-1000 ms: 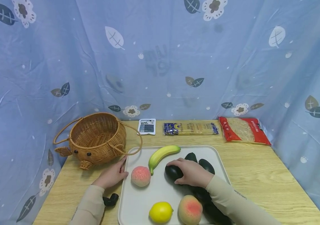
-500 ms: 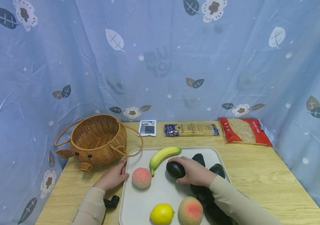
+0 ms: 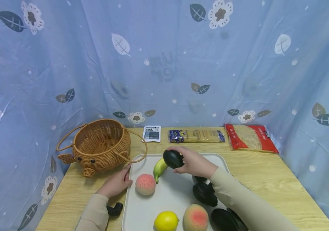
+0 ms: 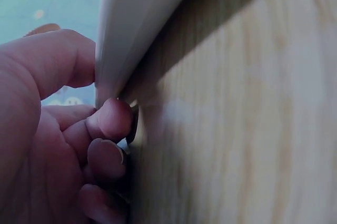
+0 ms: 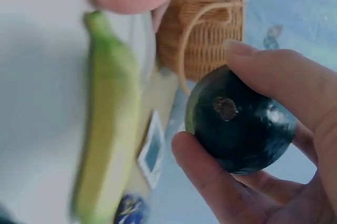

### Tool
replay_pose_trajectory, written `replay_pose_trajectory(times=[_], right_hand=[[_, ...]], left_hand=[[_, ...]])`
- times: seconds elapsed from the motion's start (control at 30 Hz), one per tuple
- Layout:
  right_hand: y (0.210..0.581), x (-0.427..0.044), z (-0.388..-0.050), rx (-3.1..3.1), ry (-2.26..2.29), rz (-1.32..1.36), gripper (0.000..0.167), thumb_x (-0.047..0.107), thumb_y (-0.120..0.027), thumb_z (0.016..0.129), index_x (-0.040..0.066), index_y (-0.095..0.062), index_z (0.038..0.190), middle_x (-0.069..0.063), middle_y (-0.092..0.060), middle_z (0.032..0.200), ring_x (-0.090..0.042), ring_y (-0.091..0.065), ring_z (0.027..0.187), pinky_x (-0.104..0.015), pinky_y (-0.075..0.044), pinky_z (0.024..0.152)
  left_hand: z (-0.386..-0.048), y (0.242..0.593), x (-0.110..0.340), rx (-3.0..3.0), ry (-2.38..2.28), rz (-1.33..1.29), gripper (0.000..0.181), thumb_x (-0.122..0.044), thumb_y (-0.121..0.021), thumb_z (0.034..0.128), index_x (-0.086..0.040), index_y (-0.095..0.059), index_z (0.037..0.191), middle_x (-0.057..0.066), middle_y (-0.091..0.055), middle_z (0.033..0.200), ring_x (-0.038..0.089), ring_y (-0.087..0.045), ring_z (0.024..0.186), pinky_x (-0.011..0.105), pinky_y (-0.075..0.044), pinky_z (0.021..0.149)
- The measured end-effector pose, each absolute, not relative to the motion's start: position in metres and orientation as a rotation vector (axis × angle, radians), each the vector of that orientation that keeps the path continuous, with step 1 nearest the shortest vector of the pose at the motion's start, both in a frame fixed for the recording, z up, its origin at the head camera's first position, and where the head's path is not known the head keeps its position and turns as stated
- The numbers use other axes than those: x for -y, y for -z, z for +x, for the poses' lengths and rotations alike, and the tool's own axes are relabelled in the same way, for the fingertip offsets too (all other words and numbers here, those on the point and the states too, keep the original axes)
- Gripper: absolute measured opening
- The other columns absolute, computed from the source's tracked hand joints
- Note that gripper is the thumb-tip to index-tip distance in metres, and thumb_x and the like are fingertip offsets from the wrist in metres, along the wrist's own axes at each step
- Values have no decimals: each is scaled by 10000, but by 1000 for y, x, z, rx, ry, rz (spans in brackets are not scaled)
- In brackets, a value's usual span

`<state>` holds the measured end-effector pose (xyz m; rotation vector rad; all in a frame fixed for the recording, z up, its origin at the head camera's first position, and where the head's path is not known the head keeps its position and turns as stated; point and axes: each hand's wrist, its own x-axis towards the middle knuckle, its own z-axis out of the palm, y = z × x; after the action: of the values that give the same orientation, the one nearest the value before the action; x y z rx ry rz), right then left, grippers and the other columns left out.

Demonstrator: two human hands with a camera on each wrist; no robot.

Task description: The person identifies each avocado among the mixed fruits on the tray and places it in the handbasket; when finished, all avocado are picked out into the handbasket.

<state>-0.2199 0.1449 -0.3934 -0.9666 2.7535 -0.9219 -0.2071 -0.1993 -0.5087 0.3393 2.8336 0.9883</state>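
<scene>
My right hand (image 3: 196, 163) holds a dark green avocado (image 3: 172, 159) above the tray, thumb on one side and fingers on the other. In the right wrist view the avocado (image 5: 239, 124) shows its brown stem scar. Below it lies a yellow-green banana (image 3: 159, 169), partly covered in the head view. At the white tray's (image 3: 161, 199) left edge, my left hand (image 3: 116, 183) grips the rim; the left wrist view shows the thumb against the rim and curled fingertips at its outer side. More avocados (image 3: 205, 193) lie under my right forearm, partly hidden.
A pink peach (image 3: 145, 184), a lemon (image 3: 166, 220) and a larger peach (image 3: 195, 217) sit on the tray. A pig-faced wicker basket (image 3: 103, 158) stands left, its handle over the tray's corner. Behind lie a white packet (image 3: 151, 133), a noodle pack (image 3: 196, 136) and a red bag (image 3: 251, 138).
My right hand has lifted the avocado off the tray and moved away from me, over the banana. The remaining avocados have shifted on the tray. My left hand stays at the rim.
</scene>
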Motion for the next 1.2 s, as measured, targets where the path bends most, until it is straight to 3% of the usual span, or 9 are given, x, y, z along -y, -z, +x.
replay_pose_trajectory(times=[0.6,0.87,1.03,1.2], right_hand=[[344,-32,-266,-2743,978,-1182,871,210,-923,818,184,-484,1570,-85,-586,1474,-257,-625,1243,-417,-511,1003],[334,11,-278,-2735,990,-1204,901,306,-914,822,198,-458,1592,-53,-546,1530,-213,-613,1275,-346,-478,1049],[338,35,-288,-2731,1017,-1153,894,336,-904,837,229,-450,1599,-28,-560,1517,-188,-631,1240,-329,-479,1040],[347,54,-295,-2742,1006,-1077,875,376,-891,848,284,-446,1596,-97,-563,1451,-220,-623,1226,-375,-517,979]], left_hand=[[-205,512,201,-2825,-998,348,741,-181,-725,937,-20,-419,1593,-61,-495,746,92,-417,576,279,-322,542],[-208,524,207,-2890,-1074,617,698,-218,-688,951,55,-439,1543,-65,-477,751,78,-406,578,288,-315,517],[-207,518,202,-2899,-1029,508,697,-191,-710,922,40,-470,1534,-87,-479,739,61,-407,585,279,-315,529],[-205,513,200,-2885,-973,412,710,-163,-728,915,15,-467,1550,-74,-478,743,69,-413,599,281,-316,545]])
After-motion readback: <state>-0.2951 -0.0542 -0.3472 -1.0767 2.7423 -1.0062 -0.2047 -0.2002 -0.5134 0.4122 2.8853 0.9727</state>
